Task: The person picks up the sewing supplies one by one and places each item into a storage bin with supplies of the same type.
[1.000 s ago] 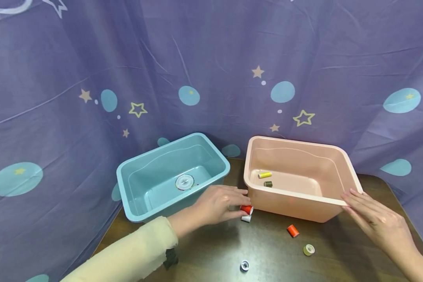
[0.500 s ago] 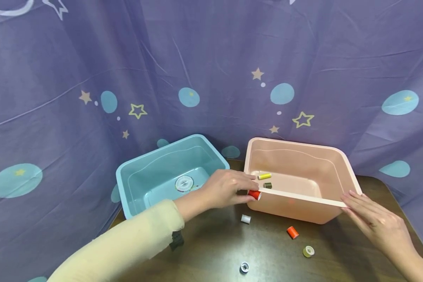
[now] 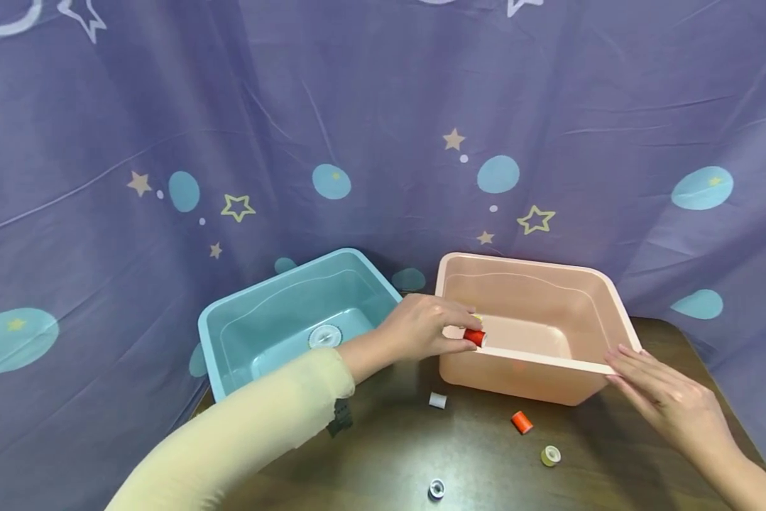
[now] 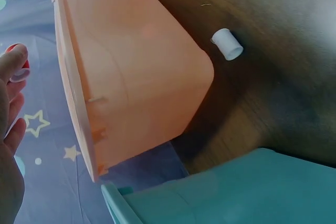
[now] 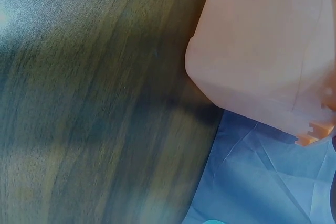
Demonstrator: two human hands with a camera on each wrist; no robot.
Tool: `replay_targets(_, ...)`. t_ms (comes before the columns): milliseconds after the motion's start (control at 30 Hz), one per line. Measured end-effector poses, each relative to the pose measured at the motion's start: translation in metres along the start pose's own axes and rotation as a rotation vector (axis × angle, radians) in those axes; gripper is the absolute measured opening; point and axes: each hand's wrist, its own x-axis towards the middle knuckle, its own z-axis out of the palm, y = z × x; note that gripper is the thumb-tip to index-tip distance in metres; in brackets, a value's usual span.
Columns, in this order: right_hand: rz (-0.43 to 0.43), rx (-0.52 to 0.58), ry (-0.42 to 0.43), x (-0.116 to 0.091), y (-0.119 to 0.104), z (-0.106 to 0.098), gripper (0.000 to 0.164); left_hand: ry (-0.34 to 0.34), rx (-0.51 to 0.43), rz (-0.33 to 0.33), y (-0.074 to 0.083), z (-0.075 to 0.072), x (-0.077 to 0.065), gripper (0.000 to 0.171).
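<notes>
A red thread spool (image 3: 475,337) is pinched between the thumb and fingers of my left hand (image 3: 424,326). That hand is above the front left rim of the pink bin (image 3: 549,362), and the left wrist view shows the spool (image 4: 23,72) beyond the rim, held at the fingertips. At the bin's front right corner my right hand (image 3: 670,397) holds the rim, fingers over the top and thumb against the outside. A yellow spool (image 3: 478,319) inside the bin is mostly hidden behind my left hand. The right wrist view shows the bin's outer wall (image 5: 262,40).
A blue bin (image 3: 229,305) to the left contains a round white pin wheel (image 3: 325,336). On the dark wooden table (image 3: 383,461) lie a white spool (image 3: 437,400), an orange spool (image 3: 522,422), a yellow-green spool (image 3: 551,455) and a small dark-and-white spool (image 3: 436,489). A patterned curtain (image 3: 383,106) hangs behind.
My left hand has lifted the red spool from beside the white one and carried it up and right to the pink bin's rim. My right hand has stayed at the corner.
</notes>
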Motion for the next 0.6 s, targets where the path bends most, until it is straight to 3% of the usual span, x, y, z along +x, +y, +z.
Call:
replay_targets(267, -0.005, 0.004, 0.021, 0.0, 0.001, 0.002, 0.054, -0.094, -0.032, -0.045, -0.003, 0.014, 0.027, 0.03)
replay_targets(600, 0.012, 0.005, -0.005, 0.002, 0.001, 0.0, 0.054, -0.1, 0.019, -0.051, -0.009, 0.028, 0.063, 0.023)
